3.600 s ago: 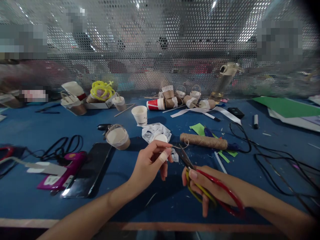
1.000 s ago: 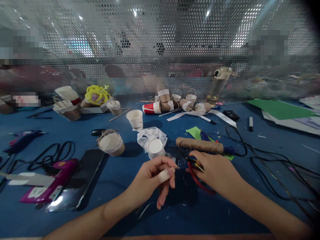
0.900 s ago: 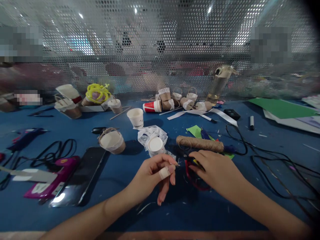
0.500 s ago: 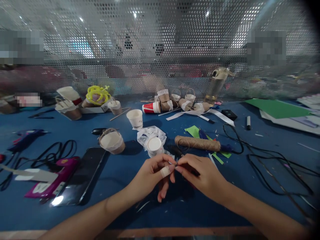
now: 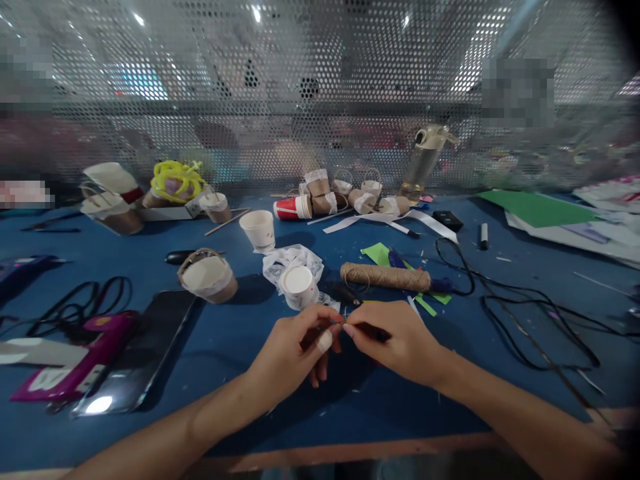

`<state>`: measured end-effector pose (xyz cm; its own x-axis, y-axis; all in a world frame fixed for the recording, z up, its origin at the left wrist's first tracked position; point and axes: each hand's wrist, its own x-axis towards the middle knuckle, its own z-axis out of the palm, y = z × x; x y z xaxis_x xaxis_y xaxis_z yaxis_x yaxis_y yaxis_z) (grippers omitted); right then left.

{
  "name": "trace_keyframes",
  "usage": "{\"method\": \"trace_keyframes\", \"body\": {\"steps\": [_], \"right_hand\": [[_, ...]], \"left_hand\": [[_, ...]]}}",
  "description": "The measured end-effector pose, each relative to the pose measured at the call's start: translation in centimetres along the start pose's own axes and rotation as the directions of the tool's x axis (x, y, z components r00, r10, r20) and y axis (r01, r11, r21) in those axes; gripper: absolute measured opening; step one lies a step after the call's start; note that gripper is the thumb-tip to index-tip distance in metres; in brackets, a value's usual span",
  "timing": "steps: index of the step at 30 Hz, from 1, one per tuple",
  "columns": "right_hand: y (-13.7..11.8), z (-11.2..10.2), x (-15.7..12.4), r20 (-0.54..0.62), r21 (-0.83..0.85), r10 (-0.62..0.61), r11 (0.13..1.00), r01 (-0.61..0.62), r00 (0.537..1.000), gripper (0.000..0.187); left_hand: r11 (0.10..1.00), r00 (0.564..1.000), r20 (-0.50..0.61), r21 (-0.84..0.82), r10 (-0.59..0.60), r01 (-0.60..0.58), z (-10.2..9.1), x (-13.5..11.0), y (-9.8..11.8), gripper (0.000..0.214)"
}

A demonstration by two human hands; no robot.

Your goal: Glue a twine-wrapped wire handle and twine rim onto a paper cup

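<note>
My left hand (image 5: 293, 350), with a plaster on one finger, and my right hand (image 5: 400, 340) meet fingertip to fingertip just above the blue table (image 5: 240, 333). Both pinch a short piece of twine (image 5: 343, 325) between them. Right behind the hands lies a spool of brown twine (image 5: 385, 277). The dark scissor blades (image 5: 343, 292) rest on the table beside it; the handles are hidden under my right hand. A white cup wrapped in lace (image 5: 297, 285) stands just beyond my left hand.
A small basket cup (image 5: 207, 277), a paper cup (image 5: 259, 229) and a red cup (image 5: 291, 208) stand further back. A phone (image 5: 140, 353) and magenta glue gun (image 5: 75, 363) lie left. Black cables (image 5: 520, 313) trail right. A bottle (image 5: 425, 163) stands by the perforated screen (image 5: 320, 87).
My right hand cut the twine with the scissors, laid them on the table, then came to my left hand and pinched the twine piece.
</note>
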<state>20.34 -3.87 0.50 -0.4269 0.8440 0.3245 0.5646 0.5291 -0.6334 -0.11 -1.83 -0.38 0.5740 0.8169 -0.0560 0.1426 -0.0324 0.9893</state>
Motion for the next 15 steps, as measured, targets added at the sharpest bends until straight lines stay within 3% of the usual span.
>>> {"method": "trace_keyframes", "body": {"steps": [2, 5, 7, 8, 10, 13, 15], "right_hand": [[-0.1, -0.4, 0.2, 0.019, 0.008, -0.002, 1.0, 0.002, 1.0, 0.024], [0.0, -2.6, -0.1, -0.013, -0.029, -0.023, 0.999, 0.023, 1.0, 0.021], [0.8, -5.0, -0.7, -0.184, -0.056, 0.055, 0.996, -0.066, 0.981, 0.018], [1.6, -6.3, -1.2, -0.294, -0.088, 0.105, 0.987, -0.137, 0.95, 0.019], [3.8, -8.5, -2.3, -0.366, -0.256, 0.15, 0.932, -0.255, 0.918, 0.024], [7.5, -10.0, -3.6, -0.148, -0.459, 0.318, 0.816, -0.35, 0.936, 0.039], [9.3, -9.8, -3.9, -0.059, -0.476, 0.344, 0.816, -0.329, 0.937, 0.042]], "left_hand": [[0.998, 1.0, -0.006, 0.051, 0.025, -0.025, -0.1, 0.0, -0.1, 0.017], [1.0, 1.0, 0.013, -0.03, -0.008, 0.008, -0.3, 0.1, 0.1, 0.017], [0.992, 0.998, 0.043, -0.121, -0.042, 0.047, -0.5, 0.2, 0.2, 0.016], [0.986, 0.997, 0.06, -0.156, -0.055, 0.063, -0.5, 0.2, 0.3, 0.016], [0.978, 0.994, 0.086, -0.194, -0.065, 0.081, -0.6, 0.2, 0.3, 0.017], [0.973, 0.991, 0.116, -0.213, -0.062, 0.085, -0.5, 0.2, 0.2, 0.016], [0.969, 0.99, 0.132, -0.229, -0.058, 0.088, -0.5, 0.2, 0.1, 0.016]]}}
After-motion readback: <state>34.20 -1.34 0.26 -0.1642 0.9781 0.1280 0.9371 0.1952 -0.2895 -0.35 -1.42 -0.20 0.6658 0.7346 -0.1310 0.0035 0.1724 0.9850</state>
